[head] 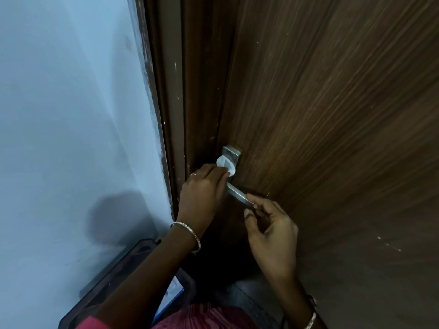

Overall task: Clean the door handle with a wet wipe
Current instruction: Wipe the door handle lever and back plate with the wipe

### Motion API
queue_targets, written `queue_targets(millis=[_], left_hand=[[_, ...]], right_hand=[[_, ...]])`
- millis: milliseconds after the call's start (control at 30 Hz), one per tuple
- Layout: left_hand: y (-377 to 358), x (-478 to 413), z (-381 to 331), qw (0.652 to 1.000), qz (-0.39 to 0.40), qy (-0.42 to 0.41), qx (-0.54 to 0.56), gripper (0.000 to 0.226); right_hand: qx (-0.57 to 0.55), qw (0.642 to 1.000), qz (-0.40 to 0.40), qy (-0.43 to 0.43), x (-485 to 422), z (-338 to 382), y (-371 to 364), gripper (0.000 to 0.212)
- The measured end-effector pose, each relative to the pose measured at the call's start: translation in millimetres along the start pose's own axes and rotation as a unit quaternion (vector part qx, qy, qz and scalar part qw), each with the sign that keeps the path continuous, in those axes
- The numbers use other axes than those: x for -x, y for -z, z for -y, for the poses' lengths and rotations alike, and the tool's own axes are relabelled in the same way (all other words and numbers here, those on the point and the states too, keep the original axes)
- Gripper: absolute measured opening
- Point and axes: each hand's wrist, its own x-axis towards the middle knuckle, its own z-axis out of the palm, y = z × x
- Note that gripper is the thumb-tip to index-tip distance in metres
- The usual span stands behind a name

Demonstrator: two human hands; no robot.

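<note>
Low at the left, against the pale blue wall (71, 115), stands a dark open-topped bin (114, 276). Inside it something blue and white shows past the left forearm, possibly a packet, though the arm hides most of it and the view there is dim.

The door handle (237, 195) is a metal lever on the brown wood-grain door (332, 115), close to the door's left edge and the dark door frame (171, 91). Its long axis slopes down and to the right across the picture, from the steel backplate (234, 153) at its upper left end to its free tip at the lower right. The backplate stands upright on the door, with the lever leaving it from below.

The wet wipe (225, 165), white and bunched, lies pressed on the lower part of the backplate, right where the lever begins. The left hand (202, 193) is closed over it, fingers curled and pinching the wipe against the metal; a ring sits on one finger and a bangle (190, 236) circles the wrist. The right hand (270, 231) is loosely curled, its thumb and forefinger nipping the lever's free end, the other fingers folded slack toward the palm. A bracelet (311, 319) shows at the right wrist.
</note>
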Motion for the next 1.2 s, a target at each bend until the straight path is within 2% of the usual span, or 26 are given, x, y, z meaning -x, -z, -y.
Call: queue_targets(millis=[100, 200, 300, 400, 500, 700, 867, 933, 1067, 1200], left_hand=[[-0.4, -3.2, 2.4, 0.999, -0.038, 0.02, 0.021, 0.014], [0.2, -6.3, 6.5, 0.99, -0.063, 0.128, 0.018, 0.019], [-0.4, 2.7, 14.6, 0.965, -0.05, 0.238, 0.093, 0.027], [0.6, 10.2, 14.0, 0.945, -0.045, 0.277, 0.166, 0.019], [-0.2, 0.5, 7.5, 0.946, -0.062, 0.254, 0.19, 0.02], [-6.8, -8.3, 5.7, 0.97, -0.056, 0.197, 0.132, 0.016], [-6.8, -0.5, 8.2, 0.941, -0.054, 0.287, 0.173, 0.026], [-4.3, 3.7, 6.0, 0.936, -0.07, 0.298, 0.175, 0.025], [-2.1, 13.2, -3.2, 0.965, -0.094, 0.231, 0.085, 0.025], [-0.8, 3.7, 0.9, 0.973, -0.069, 0.208, 0.068, 0.022]], right_hand=[[-0.007, 1.0, 0.0, 0.003, 0.1, -3.1, 1.9, 0.033], [-0.014, 1.0, 0.003, 0.008, -1.0, -5.6, 4.3, 0.033], [-0.034, 0.999, 0.009, 0.009, 0.9, -9.0, 5.2, 0.036], [-0.037, 0.999, 0.016, 0.014, 1.3, -11.8, 6.2, 0.038], [-0.029, 0.999, 0.018, 0.028, -1.7, -13.6, 8.0, 0.036], [-0.052, 0.998, 0.032, 0.023, -7.6, -17.7, 11.3, 0.034], [-0.077, 0.996, 0.032, 0.017, -8.0, -22.6, 12.0, 0.031], [-0.086, 0.996, 0.032, 0.015, -8.9, -25.4, 12.2, 0.03], [-0.113, 0.994, 0.007, 0.009, -6.8, -30.8, 4.6, 0.031], [-0.136, 0.991, -0.015, -0.006, -3.7, -36.1, -3.5, 0.035]])
